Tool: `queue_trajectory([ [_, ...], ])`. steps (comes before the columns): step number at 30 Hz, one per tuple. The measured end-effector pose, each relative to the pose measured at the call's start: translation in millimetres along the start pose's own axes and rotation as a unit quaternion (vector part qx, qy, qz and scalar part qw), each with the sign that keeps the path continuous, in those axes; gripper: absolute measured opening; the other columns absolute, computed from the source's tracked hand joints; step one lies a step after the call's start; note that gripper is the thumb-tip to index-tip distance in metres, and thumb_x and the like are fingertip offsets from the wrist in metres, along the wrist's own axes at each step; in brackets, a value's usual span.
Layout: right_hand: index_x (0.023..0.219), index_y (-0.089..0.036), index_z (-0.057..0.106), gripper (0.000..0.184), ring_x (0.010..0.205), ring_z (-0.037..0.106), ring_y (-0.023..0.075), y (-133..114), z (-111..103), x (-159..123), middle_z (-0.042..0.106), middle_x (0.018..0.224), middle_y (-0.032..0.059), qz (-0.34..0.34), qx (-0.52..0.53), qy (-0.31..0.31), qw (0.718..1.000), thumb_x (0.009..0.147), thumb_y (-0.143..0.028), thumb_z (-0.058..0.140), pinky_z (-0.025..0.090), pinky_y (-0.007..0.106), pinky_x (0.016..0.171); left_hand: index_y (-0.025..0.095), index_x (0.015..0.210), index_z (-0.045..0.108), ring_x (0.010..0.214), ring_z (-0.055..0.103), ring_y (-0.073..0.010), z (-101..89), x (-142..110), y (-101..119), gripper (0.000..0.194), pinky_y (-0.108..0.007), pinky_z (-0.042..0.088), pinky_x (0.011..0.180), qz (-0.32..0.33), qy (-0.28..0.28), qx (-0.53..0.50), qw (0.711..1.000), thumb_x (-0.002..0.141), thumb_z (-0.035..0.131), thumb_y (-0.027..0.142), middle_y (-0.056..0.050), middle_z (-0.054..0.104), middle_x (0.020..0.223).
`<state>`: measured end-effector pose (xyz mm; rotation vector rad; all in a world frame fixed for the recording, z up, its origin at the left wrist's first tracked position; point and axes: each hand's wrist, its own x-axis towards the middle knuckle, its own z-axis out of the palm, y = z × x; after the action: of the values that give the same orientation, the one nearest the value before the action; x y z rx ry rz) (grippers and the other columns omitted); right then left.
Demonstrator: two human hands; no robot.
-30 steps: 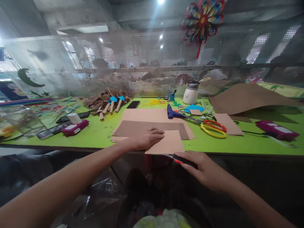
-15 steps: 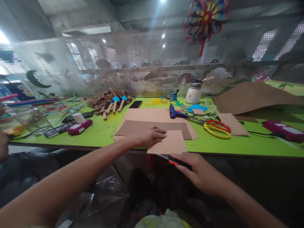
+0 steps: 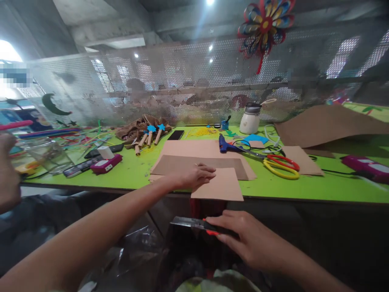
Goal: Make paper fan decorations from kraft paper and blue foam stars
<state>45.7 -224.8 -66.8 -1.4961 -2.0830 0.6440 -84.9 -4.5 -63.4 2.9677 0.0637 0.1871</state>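
Note:
My left hand [image 3: 197, 175] lies palm down with fingers stretched out, on the left part of a tan paper sheet [image 3: 220, 188]. That sheet sticks out a little over the table's front edge. Under it lie a brown paper strip [image 3: 170, 164] and larger tan sheets [image 3: 188, 147]. Below the edge, apart from the paper, my right hand [image 3: 243, 235] is closed around a utility knife [image 3: 209, 227] with black and orange on its handle. Its metal blade is out and points left.
On the green table [image 3: 261, 188] lie scissors [image 3: 281, 172], a blue glue gun [image 3: 225, 145], tan sheets [image 3: 300, 160], purple power strips [image 3: 106, 164], and a white jar [image 3: 249, 121]. Brown paper [image 3: 328, 125] bulges at right. Another person's hand [image 3: 7, 174] is at far left, near a glass jar [image 3: 50, 156].
My right hand has drawn the utility knife left along the paper's front edge, then down and away from it. My left hand has stayed on the sheet. Another person's hand has come in at left.

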Motion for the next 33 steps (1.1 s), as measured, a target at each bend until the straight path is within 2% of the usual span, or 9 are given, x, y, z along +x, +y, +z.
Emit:
queue_trajectory([
  [5,0.122,-0.032,0.056,0.036,0.111,0.055,0.023,18,-9,-42,0.06,0.121,0.004,0.069,0.028,0.011,0.997,0.087,-0.037,0.047,0.043,0.038,0.096,0.016,0.115,0.058,0.117,0.047,-0.0189,-7.0,2,8,0.033,-0.033,0.037,0.097,0.005,0.016,0.021,1.0,0.092,0.037,0.025,-0.011,0.057,0.123],
  [9,0.121,-0.03,0.057,0.039,0.116,0.051,0.0251,50,-15,-79,0.057,0.126,0.003,0.157,0.044,0.072,0.984,0.084,-0.044,0.05,0.04,0.041,0.1,0.015,0.084,0.064,0.093,0.058,-0.0195,-15.8,5,31,0.033,-0.031,0.043,0.084,0.009,-0.013,0.093,0.996,0.092,0.033,0.024,-0.011,0.065,0.093],
  [11,0.12,-0.03,0.058,0.04,0.115,0.052,0.0246,61,-15,-91,0.057,0.126,0.0024,0.182,0.061,0.106,0.976,0.083,-0.045,0.051,0.04,0.039,0.099,0.014,0.075,0.061,0.084,0.058,-0.0209,-16.2,4,46,0.035,-0.034,0.043,0.082,0.006,-0.015,0.126,0.992,0.09,0.037,0.035,-0.011,0.063,0.081],
  [15,0.118,-0.027,0.059,0.041,0.112,0.055,0.0236,73,-10,-98,0.059,0.123,0.003,0.192,0.114,0.169,0.96,0.081,-0.044,0.054,0.043,0.033,0.097,0.013,0.093,0.055,0.083,0.054,-0.027,-8.0,3,73,0.052,-0.038,0.044,0.073,-0.043,-0.014,0.185,0.982,0.075,0.05,0.061,-0.013,0.059,0.088],
  [20,0.118,-0.026,0.06,0.04,0.111,0.055,0.0245,80,0,-94,0.061,0.12,0.0037,0.188,0.162,0.204,0.947,0.081,-0.041,0.055,0.047,0.031,0.092,0.014,0.091,0.053,0.084,0.054,-0.0247,3.4,0,71,0.014,-0.035,0.043,0.073,-0.054,-0.026,0.224,0.973,0.084,0.048,0.024,-0.011,0.058,0.087],
  [22,0.119,-0.026,0.059,0.041,0.102,0.06,0.0242,83,2,-95,0.064,0.115,0.0035,0.196,0.178,0.215,0.94,0.081,-0.041,0.056,0.053,0.029,0.08,0.015,0.094,0.054,0.088,0.054,-0.0229,0.3,-3,61,0.014,-0.033,0.043,0.076,-0.048,-0.019,0.198,0.979,0.086,0.043,0.018,-0.011,0.059,0.091],
  [25,0.118,-0.026,0.059,0.043,0.077,0.064,0.0193,86,2,-100,0.067,0.104,0.0032,0.212,0.209,0.241,0.924,0.079,-0.042,0.058,0.054,0.023,0.059,0.017,0.102,0.055,0.09,0.055,-0.0201,-22.7,-9,49,0.023,-0.03,0.043,0.077,-0.06,0.014,0.164,0.985,0.09,0.036,0.019,-0.01,0.059,0.099],
  [29,0.118,-0.024,0.059,0.046,0.058,0.057,0.013,86,-1,-110,0.068,0.089,0.0041,0.234,0.274,0.275,0.891,0.076,-0.043,0.062,0.05,0.021,0.051,0.017,0.088,0.062,0.085,0.055,-0.0171,-84.4,-10,59,0.03,-0.027,0.042,0.074,-0.101,0.044,0.126,0.986,0.092,0.033,0.026,-0.008,0.059,0.096],
  [33,0.123,-0.021,0.054,0.048,0.054,0.056,0.0121,91,-5,-117,0.067,0.08,0.0053,0.224,0.313,0.3,0.873,0.08,-0.044,0.056,0.049,0.021,0.047,0.017,0.091,0.063,0.068,0.054,-0.0115,-130.8,-6,77,0.031,-0.02,0.039,0.059,-0.119,-0.016,0.004,0.993,0.089,0.04,0.037,-0.002,0.06,0.079],
])
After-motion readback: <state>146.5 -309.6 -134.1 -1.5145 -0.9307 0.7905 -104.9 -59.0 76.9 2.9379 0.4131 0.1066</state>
